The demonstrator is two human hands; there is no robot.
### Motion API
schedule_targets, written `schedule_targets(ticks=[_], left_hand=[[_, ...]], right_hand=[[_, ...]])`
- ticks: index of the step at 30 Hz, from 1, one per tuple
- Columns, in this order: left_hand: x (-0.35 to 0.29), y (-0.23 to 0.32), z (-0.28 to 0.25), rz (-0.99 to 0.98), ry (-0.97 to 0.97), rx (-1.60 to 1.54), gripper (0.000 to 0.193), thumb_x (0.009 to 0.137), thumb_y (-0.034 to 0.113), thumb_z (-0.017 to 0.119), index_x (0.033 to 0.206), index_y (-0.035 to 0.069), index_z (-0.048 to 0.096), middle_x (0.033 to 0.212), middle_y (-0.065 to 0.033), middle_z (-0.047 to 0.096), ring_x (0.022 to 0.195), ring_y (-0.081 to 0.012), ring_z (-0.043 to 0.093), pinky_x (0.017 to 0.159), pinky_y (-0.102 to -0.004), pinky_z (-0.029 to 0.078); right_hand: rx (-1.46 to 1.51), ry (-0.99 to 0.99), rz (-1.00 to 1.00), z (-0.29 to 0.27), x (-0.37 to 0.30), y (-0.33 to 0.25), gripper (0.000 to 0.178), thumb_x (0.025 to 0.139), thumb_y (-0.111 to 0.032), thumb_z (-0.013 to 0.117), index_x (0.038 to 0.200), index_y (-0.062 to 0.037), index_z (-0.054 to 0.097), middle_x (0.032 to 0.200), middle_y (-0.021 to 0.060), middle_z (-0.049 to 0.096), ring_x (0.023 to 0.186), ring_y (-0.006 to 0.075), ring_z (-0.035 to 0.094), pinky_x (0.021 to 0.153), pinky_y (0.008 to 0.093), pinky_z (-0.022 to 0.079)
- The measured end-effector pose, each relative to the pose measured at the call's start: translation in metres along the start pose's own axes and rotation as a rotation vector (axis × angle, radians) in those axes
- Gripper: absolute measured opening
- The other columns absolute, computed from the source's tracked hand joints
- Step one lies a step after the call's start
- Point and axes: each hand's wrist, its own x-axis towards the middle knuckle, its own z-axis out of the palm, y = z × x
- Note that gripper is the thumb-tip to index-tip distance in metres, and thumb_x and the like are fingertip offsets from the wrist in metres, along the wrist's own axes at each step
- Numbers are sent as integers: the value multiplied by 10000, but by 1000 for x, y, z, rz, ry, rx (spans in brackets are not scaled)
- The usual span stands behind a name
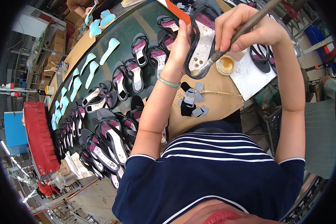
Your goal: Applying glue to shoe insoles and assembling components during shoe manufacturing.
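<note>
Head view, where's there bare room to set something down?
A bare strip of dark green tabletop lies between the flat pale-blue sole-shaped pieces and the black sandals with white-and-purple footbeds. The brown sheet has room right of the small flat grey pieces. Crowded: the lower left, where sandals overlap.

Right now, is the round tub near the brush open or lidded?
Open. No lid covers the round tub; its yellowish contents show from above.

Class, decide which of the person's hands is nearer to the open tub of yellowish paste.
Right. The right hand, its grip on a brush, is pictured just above the tub; the left hand, holding a sandal, is farther off, leftward.
</note>
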Motion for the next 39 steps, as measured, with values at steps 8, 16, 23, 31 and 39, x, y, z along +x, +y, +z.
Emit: schedule_targets(ticks=[8,16,23,31,39], left_hand=[[-8,10,23,-122,-138,97,551,1015,426,285,1288,-16,468,1156,-138,589,1011,-195,603,875,-285,500],[-2,1,13,-125,-268,406,678,1012,500,155,1360,-32,390,1254,-171,532,1141,-193,534,987,-293,432],[-11,7,25,-186,-251,329,730,1005,523,150,1372,-68,370,1314,-183,494,1210,-215,488,1053,-305,363],[-10,-1,16,-358,-231,4,667,998,487,323,1286,-102,445,1173,-149,596,1010,-186,612,897,-294,496],[-12,-4,13,-441,-219,-84,723,975,554,319,1311,-74,439,1183,-150,595,1002,-184,608,892,-287,486]], right_hand=[[-14,-280,-70,-14,17,-8,161,783,39,646,938,49,689,953,155,657,929,241,606,821,331,470],[81,-361,-39,-15,23,-18,171,777,46,633,939,38,689,961,147,663,956,253,613,850,343,465],[66,-318,-84,-16,14,-10,162,787,38,636,940,40,687,966,148,664,964,260,613,866,348,462],[-30,-278,-7,-22,0,-11,160,799,28,650,954,45,686,970,155,664,950,259,614,858,343,473],[10,-231,9,-26,-15,-3,161,810,1,663,963,43,691,981,161,665,935,254,615,838,336,476]])
